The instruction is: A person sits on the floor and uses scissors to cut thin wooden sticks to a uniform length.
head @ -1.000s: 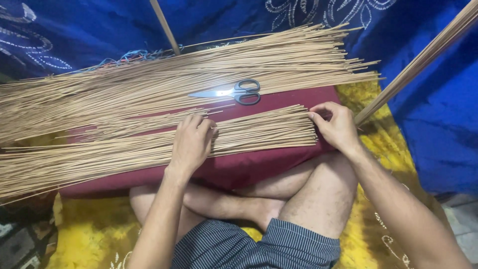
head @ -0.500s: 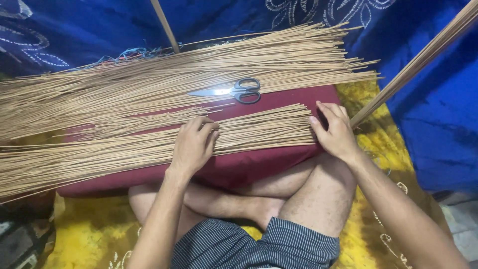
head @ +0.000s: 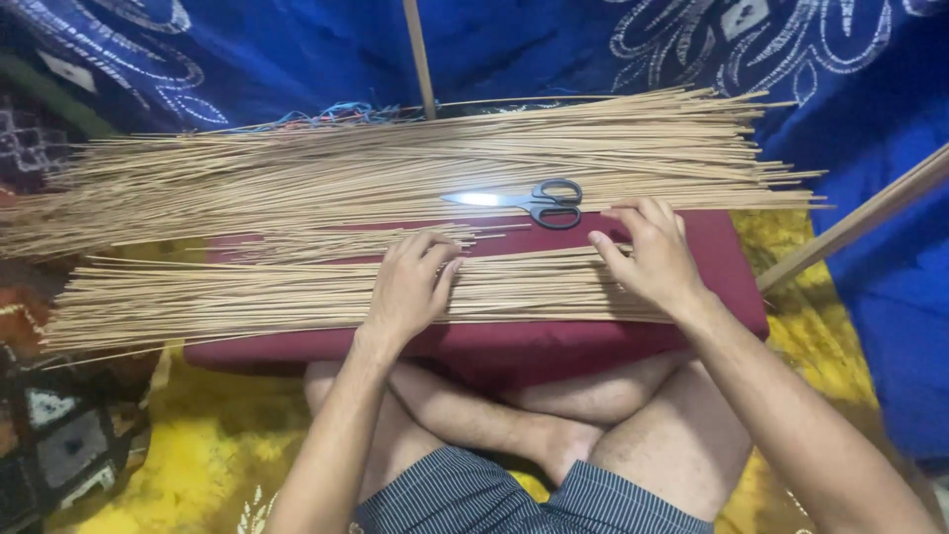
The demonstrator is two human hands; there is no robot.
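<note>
A near bundle of thin tan sticks (head: 247, 297) lies across a dark red cushion (head: 554, 346) on my lap. My left hand (head: 410, 287) rests flat on the middle of this bundle, fingers together pointing away. My right hand (head: 647, 252) presses on the bundle's right end, fingers curled over the stick tips. A larger pile of the same sticks (head: 395, 168) lies behind, farther from me. Black-handled scissors (head: 529, 201) lie shut on the cushion's far edge, just left of my right fingertips.
Blue patterned cloth (head: 297, 49) hangs behind the piles. A wooden pole (head: 419, 54) stands at the top middle, another slanted pole (head: 860, 218) at the right. Yellow cloth (head: 198, 455) covers the floor beneath my crossed legs. Coloured threads (head: 326, 116) lie behind the far pile.
My right hand has slid left along the near bundle, away from the cushion's right edge. The left hand stays on the bundle's middle.
</note>
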